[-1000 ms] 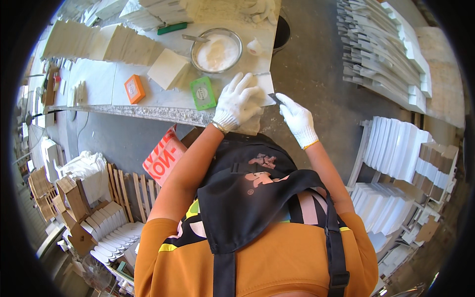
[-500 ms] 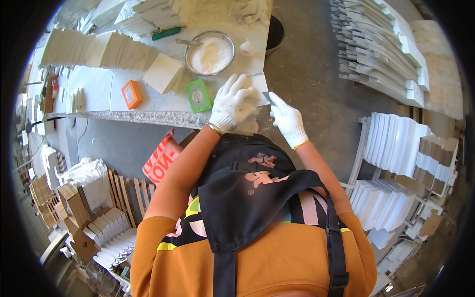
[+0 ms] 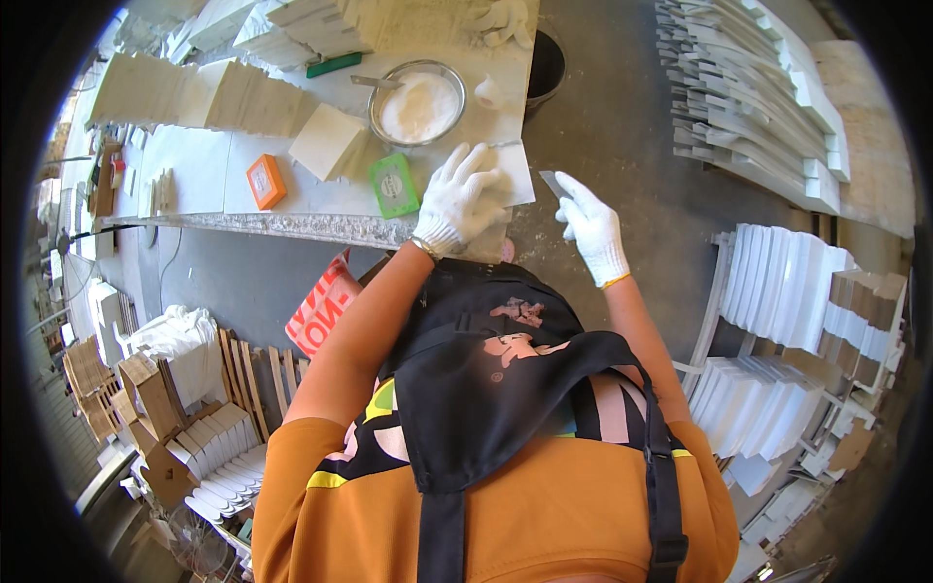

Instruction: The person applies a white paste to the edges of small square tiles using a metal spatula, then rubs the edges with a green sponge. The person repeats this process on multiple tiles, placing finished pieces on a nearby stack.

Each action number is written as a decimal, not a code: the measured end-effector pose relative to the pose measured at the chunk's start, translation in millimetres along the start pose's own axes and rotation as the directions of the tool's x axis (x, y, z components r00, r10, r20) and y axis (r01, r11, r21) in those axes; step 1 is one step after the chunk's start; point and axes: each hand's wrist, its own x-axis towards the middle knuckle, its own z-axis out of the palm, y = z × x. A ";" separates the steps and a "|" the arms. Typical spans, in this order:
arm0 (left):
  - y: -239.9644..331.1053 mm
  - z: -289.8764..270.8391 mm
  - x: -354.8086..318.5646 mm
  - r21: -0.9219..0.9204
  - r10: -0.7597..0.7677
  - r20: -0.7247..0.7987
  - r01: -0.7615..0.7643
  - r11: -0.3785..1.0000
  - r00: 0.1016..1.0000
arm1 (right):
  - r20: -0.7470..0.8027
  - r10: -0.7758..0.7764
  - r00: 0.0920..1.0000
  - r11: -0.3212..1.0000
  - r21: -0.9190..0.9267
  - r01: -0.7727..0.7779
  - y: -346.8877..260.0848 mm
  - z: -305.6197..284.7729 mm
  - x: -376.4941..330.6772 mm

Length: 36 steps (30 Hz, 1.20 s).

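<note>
My gloved left hand (image 3: 459,201) lies flat with fingers stretched out over a white slab (image 3: 517,179) at the table's right corner. Most of the slab is hidden under it. Off the slab's right edge, my gloved right hand (image 3: 591,233) is closed around a small grey scraper blade (image 3: 553,183), which points up and left, apart from the slab. Beyond my left hand stands a metal bowl (image 3: 373,115) of white paste (image 3: 413,109), with a flat-handled tool (image 3: 374,82) resting on its rim. A green block (image 3: 394,186) sits just left of that hand.
On the table (image 3: 209,180) are an orange block (image 3: 264,182), a cream block (image 3: 328,143) and long rows of pale slabs (image 3: 204,95). Spare white gloves (image 3: 502,21) lie at the far edge. A dark bucket (image 3: 546,66) stands beyond the right edge. Stacked white pieces (image 3: 777,282) line the right.
My right hand has drawn away to the right with the scraper blade, opening a gap from the slab's edge. My left hand stays on the slab.
</note>
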 end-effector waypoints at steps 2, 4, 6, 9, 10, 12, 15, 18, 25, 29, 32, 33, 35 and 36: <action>-0.1 0.1 2.8 0.002 0.003 0.010 -0.003 1.000 1.000 | 0.036 0.031 0.999 0.999 -0.018 -0.031 -5.0 -5.8 2.2; 0.0 0.2 4.4 -0.013 0.009 0.014 -0.009 1.000 1.000 | 0.069 0.044 0.997 0.999 -0.020 -0.043 -6.6 -4.9 4.6; 0.8 -0.3 4.1 -0.020 0.005 0.014 -0.005 1.000 1.000 | 0.098 0.039 0.994 0.999 -0.007 -0.039 -7.6 2.0 6.6; 2.2 -0.5 3.5 -0.028 0.000 0.009 0.000 1.000 1.000 | 0.131 0.011 0.991 1.000 -0.023 -0.008 5.7 10.2 10.0; 0.9 -0.3 3.5 -0.028 -0.001 0.010 0.001 1.000 1.000 | 0.130 0.006 0.991 0.999 -0.045 0.000 4.9 12.2 9.8; 0.1 -0.1 4.0 -0.028 0.000 0.009 0.001 1.000 1.000 | 0.128 -0.005 0.992 0.996 -0.090 0.016 2.7 17.5 6.0; 3.4 -2.5 6.3 -0.024 0.005 0.009 -0.005 1.000 1.000 | 0.104 -0.213 0.972 0.931 -0.280 0.234 6.9 29.9 6.4; -0.3 -0.6 3.9 -0.012 0.004 0.003 -0.004 1.000 1.000 | 0.122 -0.227 0.966 0.907 -0.335 0.255 -0.7 27.7 9.4; -1.3 3.3 4.9 -0.024 0.018 -0.023 -0.018 1.000 1.000 | 0.146 -0.256 0.955 0.878 -0.377 0.293 10.0 41.1 3.6; 0.9 1.0 4.4 -0.007 0.007 0.013 -0.007 1.000 1.000 | 0.080 -0.274 0.959 0.922 -0.261 0.285 1.2 33.2 7.5; 0.3 0.1 4.1 -0.003 0.001 -0.010 -0.001 1.000 1.000 | 0.082 -0.031 0.996 0.974 -0.221 0.048 -7.2 26.1 10.5; 2.4 -0.9 1.4 -0.018 0.008 -0.027 -0.009 1.000 1.000 | 0.091 -0.182 0.979 0.948 -0.248 0.200 -0.4 31.3 5.8; -1.8 1.2 1.4 -0.053 0.051 -0.078 -0.056 0.997 0.996 | 0.150 -0.343 0.927 0.866 -0.332 0.374 17.3 44.0 2.4; -0.9 -0.3 1.0 -0.070 0.052 -0.098 -0.059 0.996 0.994 | 0.191 -0.259 0.947 0.865 -0.390 0.316 9.9 45.6 0.1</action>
